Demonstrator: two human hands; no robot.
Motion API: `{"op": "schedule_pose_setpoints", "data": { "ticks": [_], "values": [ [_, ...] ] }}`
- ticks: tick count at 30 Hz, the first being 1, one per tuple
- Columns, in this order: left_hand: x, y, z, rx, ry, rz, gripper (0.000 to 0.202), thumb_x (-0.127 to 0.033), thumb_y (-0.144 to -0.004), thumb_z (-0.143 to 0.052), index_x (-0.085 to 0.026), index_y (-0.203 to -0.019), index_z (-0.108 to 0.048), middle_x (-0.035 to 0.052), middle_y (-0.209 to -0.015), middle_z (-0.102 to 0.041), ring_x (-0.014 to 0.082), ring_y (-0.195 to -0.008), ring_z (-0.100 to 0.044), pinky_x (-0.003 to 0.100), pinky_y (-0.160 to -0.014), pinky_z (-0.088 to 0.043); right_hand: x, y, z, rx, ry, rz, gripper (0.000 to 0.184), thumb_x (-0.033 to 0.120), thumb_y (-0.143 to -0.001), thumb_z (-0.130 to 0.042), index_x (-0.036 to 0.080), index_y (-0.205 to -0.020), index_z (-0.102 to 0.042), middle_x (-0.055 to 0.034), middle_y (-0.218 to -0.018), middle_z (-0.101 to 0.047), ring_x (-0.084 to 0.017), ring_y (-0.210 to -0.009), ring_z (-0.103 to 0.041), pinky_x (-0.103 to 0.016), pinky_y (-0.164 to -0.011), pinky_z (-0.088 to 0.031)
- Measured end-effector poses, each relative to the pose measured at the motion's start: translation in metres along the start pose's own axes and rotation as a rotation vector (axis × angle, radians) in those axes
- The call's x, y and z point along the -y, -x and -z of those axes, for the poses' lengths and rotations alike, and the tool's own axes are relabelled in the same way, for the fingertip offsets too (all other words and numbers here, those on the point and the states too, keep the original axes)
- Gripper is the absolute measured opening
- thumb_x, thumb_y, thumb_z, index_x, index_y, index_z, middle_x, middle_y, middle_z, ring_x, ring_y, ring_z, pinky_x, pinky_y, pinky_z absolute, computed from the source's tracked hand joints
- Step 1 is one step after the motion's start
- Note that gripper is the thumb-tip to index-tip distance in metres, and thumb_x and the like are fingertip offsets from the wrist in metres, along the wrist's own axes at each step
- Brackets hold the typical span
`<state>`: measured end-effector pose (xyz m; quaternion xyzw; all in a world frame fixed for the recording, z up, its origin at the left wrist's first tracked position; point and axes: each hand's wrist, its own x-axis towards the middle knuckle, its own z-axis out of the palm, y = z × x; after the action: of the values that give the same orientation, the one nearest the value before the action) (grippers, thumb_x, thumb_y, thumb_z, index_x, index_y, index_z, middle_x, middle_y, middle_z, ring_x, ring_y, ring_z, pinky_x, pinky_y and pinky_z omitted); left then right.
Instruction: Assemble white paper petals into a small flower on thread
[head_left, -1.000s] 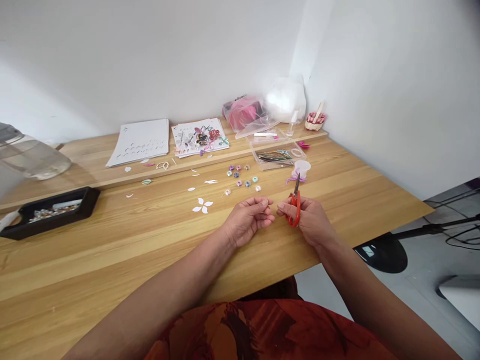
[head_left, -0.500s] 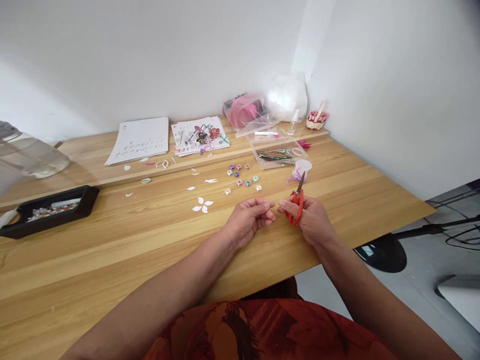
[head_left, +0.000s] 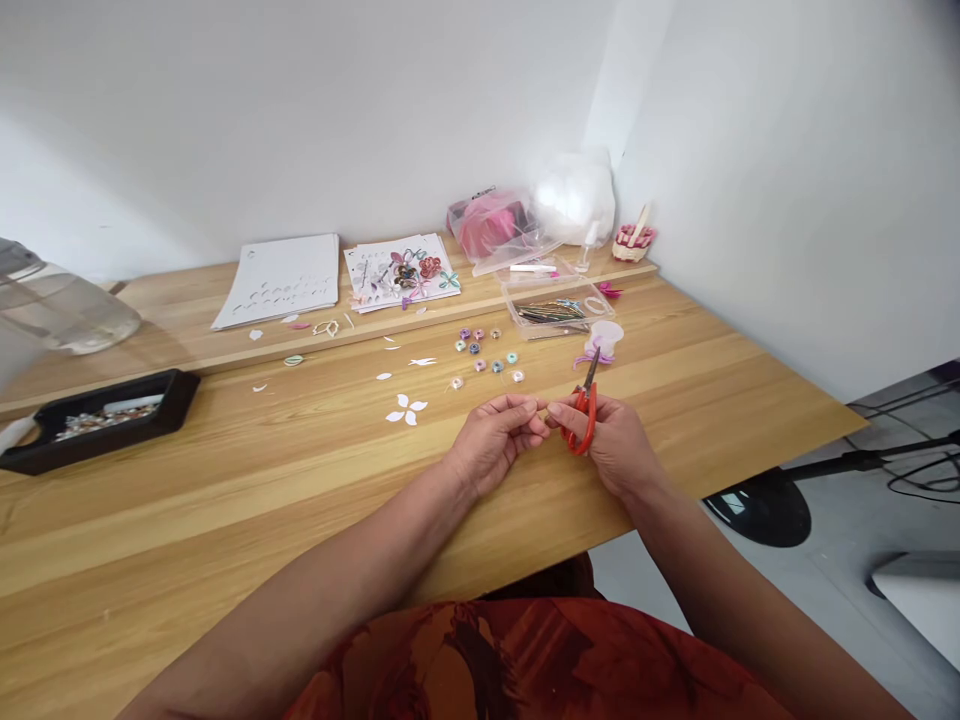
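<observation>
In my right hand (head_left: pixel 611 440) are red-handled scissors (head_left: pixel 583 418), their blades pointing up and away from me. The thumb and forefinger of that hand also come together near my left fingertips. My left hand (head_left: pixel 499 435) is closed in a pinch, and whatever lies between its fingers is too small to make out. Both hands' fingertips almost meet above the wooden table (head_left: pixel 300 520). Left of them, white petal shapes (head_left: pixel 406 409) lie arranged like a flower. Just beyond are several small thread bobbins (head_left: pixel 480 366) in different colours.
A clear box of metal pieces (head_left: pixel 555 308) and a purple ribbon piece (head_left: pixel 592 360) lie beyond my right hand. Paper stacks (head_left: pixel 281 275) and finished flower ornaments (head_left: pixel 416 270) rest on the raised back ledge. At left are a black tray (head_left: pixel 112 415) and a glass jug (head_left: pixel 64 305).
My right hand has moved slightly left with the scissors, bringing its fingertips closer to my left hand. The left hand stays almost where it was.
</observation>
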<state>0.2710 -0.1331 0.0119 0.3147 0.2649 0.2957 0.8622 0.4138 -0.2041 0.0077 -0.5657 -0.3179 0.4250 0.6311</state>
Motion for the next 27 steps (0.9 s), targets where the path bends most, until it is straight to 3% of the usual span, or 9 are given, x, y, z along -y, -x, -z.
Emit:
{"op": "schedule_pose_setpoints", "data": {
  "ticks": [16,27],
  "values": [
    [0.003,-0.001,0.002,0.064,-0.030,-0.036,0.022,-0.018,-0.073,-0.076,-0.008,-0.091,-0.068,0.0032,-0.063,-0.062,0.0092,-0.058,-0.059,0.018,-0.059,-0.049,-0.006,0.000,-0.009,-0.084,-0.062,0.053,0.025,0.037,-0.065,-0.084,0.019,-0.068,-0.067,-0.0020,-0.068,-0.065,-0.015,-0.064,-0.056,-0.029,-0.063,-0.044],
    [0.003,0.001,0.003,0.060,-0.054,-0.055,0.031,-0.021,-0.072,-0.077,-0.010,-0.098,-0.064,0.0010,-0.061,-0.061,0.0105,-0.060,-0.060,0.020,-0.062,-0.047,-0.004,-0.001,-0.010,-0.209,-0.134,0.039,0.028,0.035,-0.064,-0.083,0.016,-0.070,-0.063,-0.0017,-0.065,-0.062,-0.010,-0.052,-0.045,-0.023,-0.043,-0.027]
  ]
}}
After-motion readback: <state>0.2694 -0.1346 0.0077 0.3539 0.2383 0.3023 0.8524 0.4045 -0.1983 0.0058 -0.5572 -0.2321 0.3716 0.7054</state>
